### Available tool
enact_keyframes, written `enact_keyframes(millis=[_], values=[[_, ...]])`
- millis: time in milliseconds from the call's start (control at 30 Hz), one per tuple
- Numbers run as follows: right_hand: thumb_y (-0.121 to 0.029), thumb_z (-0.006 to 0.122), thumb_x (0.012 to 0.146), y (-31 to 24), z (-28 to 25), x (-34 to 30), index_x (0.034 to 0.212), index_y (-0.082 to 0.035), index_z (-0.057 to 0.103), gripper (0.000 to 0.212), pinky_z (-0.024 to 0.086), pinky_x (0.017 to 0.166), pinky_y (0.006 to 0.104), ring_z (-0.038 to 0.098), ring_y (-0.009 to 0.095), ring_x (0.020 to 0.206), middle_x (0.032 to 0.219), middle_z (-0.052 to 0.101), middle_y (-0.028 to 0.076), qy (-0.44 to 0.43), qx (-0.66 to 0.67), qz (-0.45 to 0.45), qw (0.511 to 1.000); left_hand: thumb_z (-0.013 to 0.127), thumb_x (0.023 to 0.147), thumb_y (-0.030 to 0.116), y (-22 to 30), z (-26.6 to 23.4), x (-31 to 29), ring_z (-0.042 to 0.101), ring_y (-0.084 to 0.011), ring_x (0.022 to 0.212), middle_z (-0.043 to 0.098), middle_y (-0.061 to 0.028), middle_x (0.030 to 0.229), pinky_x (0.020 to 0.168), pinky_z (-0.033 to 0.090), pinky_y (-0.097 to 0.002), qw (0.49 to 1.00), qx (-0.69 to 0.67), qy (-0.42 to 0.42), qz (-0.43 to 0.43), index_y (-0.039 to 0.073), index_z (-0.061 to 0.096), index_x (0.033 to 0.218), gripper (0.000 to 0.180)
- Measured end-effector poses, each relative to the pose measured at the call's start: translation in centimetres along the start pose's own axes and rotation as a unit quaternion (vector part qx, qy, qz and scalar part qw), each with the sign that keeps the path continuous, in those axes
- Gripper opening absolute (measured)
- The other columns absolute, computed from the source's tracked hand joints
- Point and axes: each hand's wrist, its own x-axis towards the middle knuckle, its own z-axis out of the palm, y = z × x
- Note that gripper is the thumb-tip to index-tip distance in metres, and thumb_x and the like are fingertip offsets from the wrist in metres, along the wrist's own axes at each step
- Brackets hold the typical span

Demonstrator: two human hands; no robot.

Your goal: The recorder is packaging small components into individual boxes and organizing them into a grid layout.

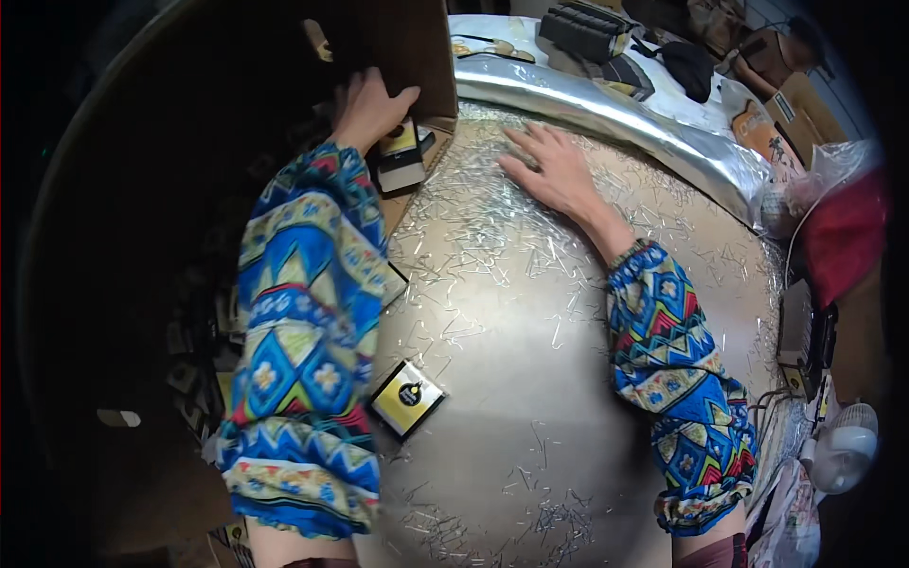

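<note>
My left hand (370, 112) reaches into a large dark cardboard box (437, 66) at the left. Its thumb is stretched out and its other fingers spread into the shadow, with nothing visibly held. Just below it lies a small yellow-and-black packet (401, 156) with a pale lower part. My right hand (552, 170) rests with fingers apart over a scatter of thin bent metal wire pieces (469, 218) on the metal tabletop (516, 369). Another square yellow-and-black packet (408, 399) lies on the tabletop beside my left sleeve.
Many small packets sit in the box's shadow. A shiny silver roll (615, 109) runs along the table's far edge, with dark stacked packs (582, 33) behind it. To the right are red cloth (846, 237) and a small white fan (846, 450). More wire pieces (559, 521) lie near me.
</note>
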Motion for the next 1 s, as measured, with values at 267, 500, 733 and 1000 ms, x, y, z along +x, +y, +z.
enact_keyframes(millis=[267, 500, 733, 1000], values=[[-0.073, 0.043, 0.091, -1.5, 1.5, 1.4, 0.141, -0.033, 0.055, 0.065, 0.008, 0.120, 0.0628, 0.021, 0.038, 0.149, 0.158, 0.036, 0.007, -0.122, -0.038, -0.090, 0.988, 0.066, 0.081, 0.045, -5.0, 2.2, -0.4, 0.043, -0.0444, 0.134, 0.033, -0.0250, 0.151, 0.110, 0.039, -0.0481, 0.992, 0.032, -0.117, 0.020, 0.019, 0.052, 0.139, 0.065], [-0.066, 0.045, 0.095, -4.2, 1.2, -6.2, 0.136, -0.030, 0.060, 0.057, 0.014, 0.118, 0.0644, 0.027, 0.038, 0.147, 0.154, 0.043, 0.008, -0.144, -0.012, -0.209, 0.967, 0.055, 0.089, 0.025, -9.3, -2.5, -9.8, 0.050, -0.0372, 0.126, 0.041, -0.0153, 0.143, 0.105, 0.043, -0.0452, 0.962, 0.083, -0.191, 0.178, 0.011, 0.053, 0.133, 0.046], [-0.054, 0.051, 0.097, -9.5, -6.2, -19.0, 0.136, -0.025, 0.061, 0.049, 0.011, 0.119, 0.0629, 0.025, 0.037, 0.148, 0.155, 0.040, 0.008, -0.173, 0.038, -0.268, 0.947, 0.061, 0.082, 0.006, -3.7, -14.4, -18.6, 0.044, -0.0335, 0.132, 0.042, -0.0139, 0.140, 0.111, 0.038, -0.0400, 0.924, 0.022, -0.360, 0.127, 0.003, 0.057, 0.118, 0.037], [-0.051, 0.052, 0.098, -9.7, -11.9, -30.0, 0.139, -0.025, 0.059, 0.049, 0.009, 0.119, 0.0619, 0.021, 0.040, 0.149, 0.158, 0.036, 0.009, -0.215, 0.056, -0.232, 0.947, 0.071, 0.081, 0.019, 5.0, -25.0, -22.4, 0.057, -0.0280, 0.124, 0.059, -0.0165, 0.136, 0.107, 0.043, -0.0360, 0.917, 0.023, -0.393, 0.070, 0.005, 0.052, 0.142, 0.065]])
